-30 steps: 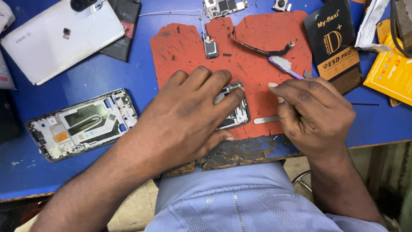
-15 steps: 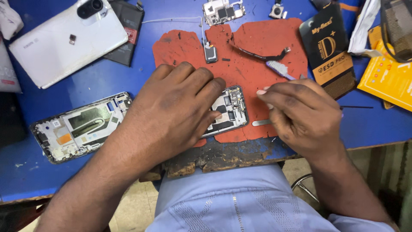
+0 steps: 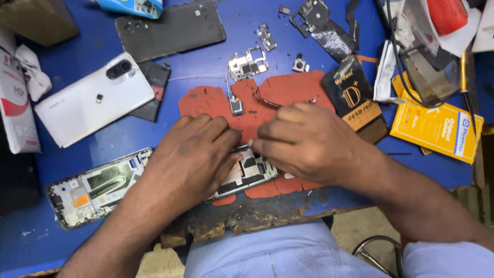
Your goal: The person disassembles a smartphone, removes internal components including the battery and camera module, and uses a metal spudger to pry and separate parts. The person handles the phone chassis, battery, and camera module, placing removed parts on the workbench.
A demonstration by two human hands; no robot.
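Left hand (image 3: 198,154) presses flat on the phone frame (image 3: 247,175) over the red mat (image 3: 298,87), right hand (image 3: 309,141) beside it, fingertips pinched together at the frame's top edge.

white phone (image 3: 92,105), black back cover (image 3: 170,30), yellow packet (image 3: 437,128)

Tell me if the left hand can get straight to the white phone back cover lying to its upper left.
Probably yes. The left hand rests on the circuit board, and only bare blue table lies between it and the white back cover. Nothing rests on the cover.
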